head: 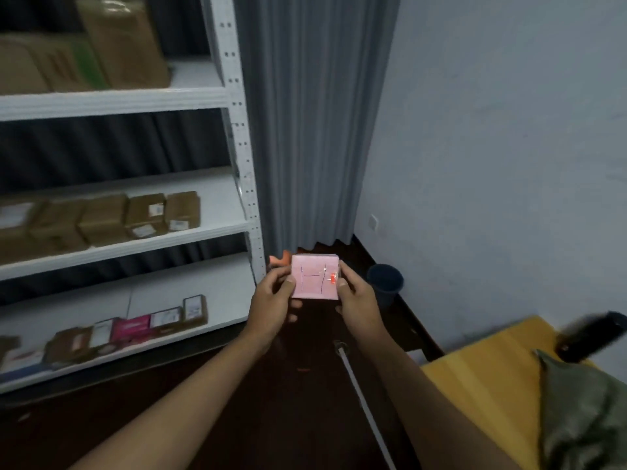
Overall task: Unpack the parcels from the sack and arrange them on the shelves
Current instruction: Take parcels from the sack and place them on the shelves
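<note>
Head view
Parcel: a small pink parcel [315, 277], flat and squarish, dark pen lines on its upper face and a red glint near its right edge; held in mid-air above the dark floor [210, 418], just right of the shelf post.
Left hand [273, 300]: its grip is closed on the parcel's left edge, thumb on top, fingers underneath.
Right hand [356, 296]: its grip is closed on the parcel's right edge, thumb on the top face (both hands share the one parcel).
Shelves: a white metal rack [237, 106] at left; brown boxes [101, 218] in a row on the middle shelf, mixed small packets [132, 329] on the lowest, large cartons [122, 42] up top, all blurred.
Sack: an olive-green sack [583, 412] lies on the yellow surface [481, 378] at lower right.
Background: grey curtain [312, 123], pale wall, a dark bin [385, 283] in the corner.
</note>
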